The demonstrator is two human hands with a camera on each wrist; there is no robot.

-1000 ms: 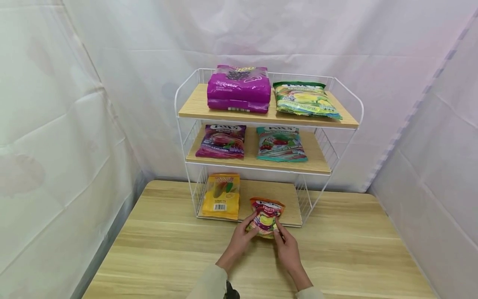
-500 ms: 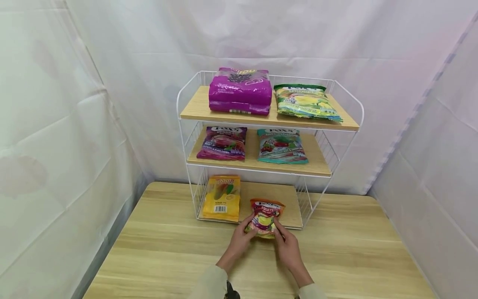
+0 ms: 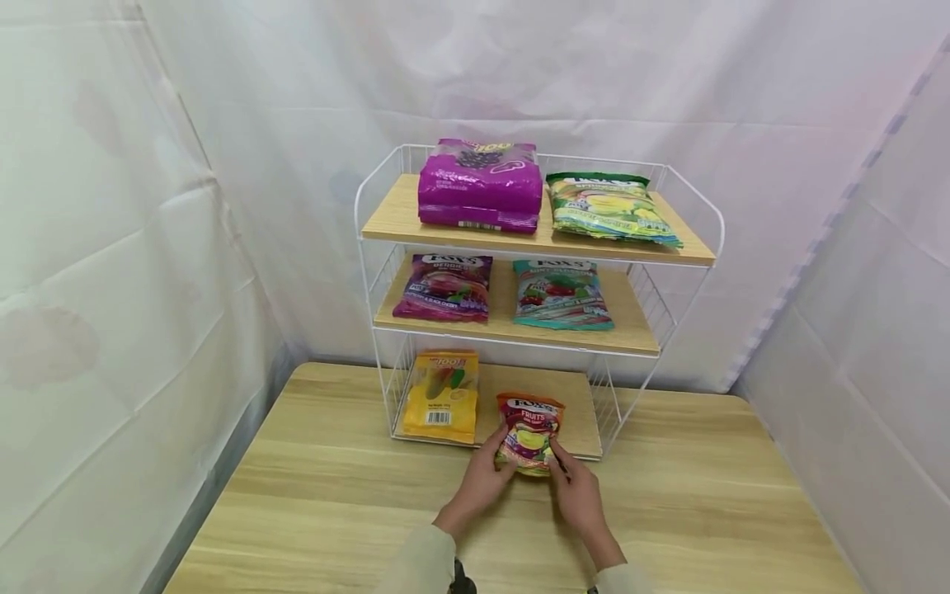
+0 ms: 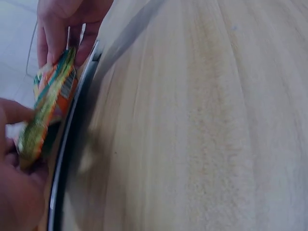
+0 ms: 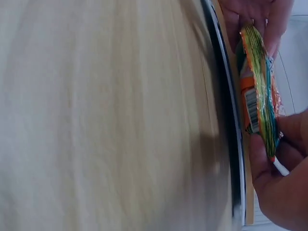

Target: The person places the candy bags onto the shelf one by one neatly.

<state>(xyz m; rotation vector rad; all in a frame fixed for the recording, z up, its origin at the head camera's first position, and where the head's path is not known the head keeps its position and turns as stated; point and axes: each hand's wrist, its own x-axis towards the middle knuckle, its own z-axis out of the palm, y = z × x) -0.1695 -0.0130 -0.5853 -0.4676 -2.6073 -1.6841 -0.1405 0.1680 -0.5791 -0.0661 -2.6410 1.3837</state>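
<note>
A red and orange bag of Fox's fruits candy [image 3: 530, 429] lies at the right part of the lowest shelf, its near end reaching past the front edge. My left hand [image 3: 481, 478] grips its left side and my right hand [image 3: 579, 495] its right side, thumbs on top. In the left wrist view the bag's crimped end [image 4: 45, 113] shows edge-on between both hands. From the right wrist, a barcode [image 5: 251, 109] is visible on its underside, just over the shelf's front edge.
A white wire rack with three wooden shelves [image 3: 534, 371] stands on the table [image 3: 334, 495]. Left of the candy bag is a yellow mango bag [image 3: 441, 396]. Purple berries [image 3: 445, 289] and teal mint [image 3: 562, 294] bags lie on the middle shelf; purple [image 3: 481, 186] and green [image 3: 610, 208] bags on top.
The candy bag has turned slightly and lies a little straighter between my hands, its brand name now fully showing. Both hands keep their hold. The head view has shifted slightly.
</note>
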